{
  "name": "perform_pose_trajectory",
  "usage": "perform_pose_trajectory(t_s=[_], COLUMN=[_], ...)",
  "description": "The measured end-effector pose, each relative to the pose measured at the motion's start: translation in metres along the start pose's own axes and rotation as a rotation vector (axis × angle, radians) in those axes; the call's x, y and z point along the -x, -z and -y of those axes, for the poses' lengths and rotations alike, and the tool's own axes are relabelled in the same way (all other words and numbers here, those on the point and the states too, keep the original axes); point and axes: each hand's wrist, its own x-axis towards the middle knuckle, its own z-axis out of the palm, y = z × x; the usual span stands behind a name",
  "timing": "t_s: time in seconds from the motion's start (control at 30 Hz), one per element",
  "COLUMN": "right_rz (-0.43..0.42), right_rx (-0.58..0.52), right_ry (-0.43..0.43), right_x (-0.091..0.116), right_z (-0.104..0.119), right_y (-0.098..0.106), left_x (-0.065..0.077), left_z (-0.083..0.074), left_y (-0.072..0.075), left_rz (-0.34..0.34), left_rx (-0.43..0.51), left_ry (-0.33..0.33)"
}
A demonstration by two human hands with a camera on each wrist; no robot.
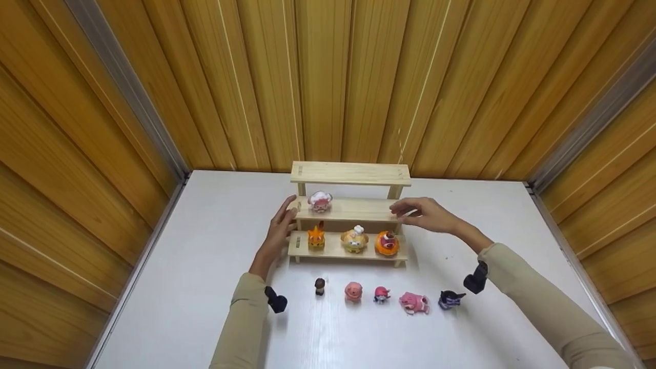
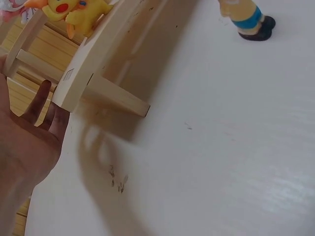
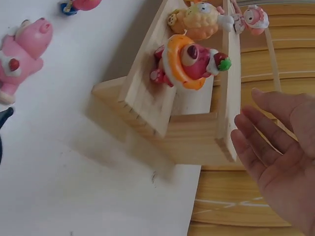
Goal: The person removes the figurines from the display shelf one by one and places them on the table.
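A three-tier wooden display shelf (image 1: 353,174) stands against the back wall. My left hand (image 1: 278,228) is at its left side, fingers extended along the ends of the tiers; in the left wrist view, fingertips (image 2: 44,88) meet the wood. On the opposite side, my right hand (image 1: 428,214) has loosely bent fingers right at the middle tier's end, holding nothing. A white-hatted pink figurine (image 1: 320,202) sits on the middle tier's left. The bottom tier carries an orange spiky figurine (image 1: 316,238), a yellow chef-hatted figurine (image 1: 354,240) and a figurine in an orange ring (image 1: 387,243).
In front of the shelf, a row lies on the white table (image 1: 169,287): a brown-haired figurine (image 1: 320,286), a round pink figurine (image 1: 353,291), a red-hatted figurine (image 1: 381,294), a pink bear lying down (image 1: 414,303) and a dark figurine (image 1: 451,299). Wood-patterned walls (image 1: 328,77) enclose the table.
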Motion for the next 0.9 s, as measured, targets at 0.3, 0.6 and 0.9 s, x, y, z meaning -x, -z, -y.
perform_pose_trajectory(t_s=[0.3, 0.6, 0.9], right_rz=[0.108, 0.126, 0.119], right_rx=[-0.079, -0.132, -0.227], right_ry=[0.082, 0.065, -0.053], right_x=[-0.057, -0.083, -0.104], right_z=[0.032, 0.05, 0.068], right_y=[-0.028, -0.05, -0.077], left_x=[0.008, 0.009, 0.016], left_z=[0.0, -0.001, -0.001], left_y=[0.013, 0.01, 0.009], left_rz=[-0.02, -0.005, -0.015], left_rx=[0.006, -0.008, 0.007], left_ry=[0.008, 0.001, 0.02])
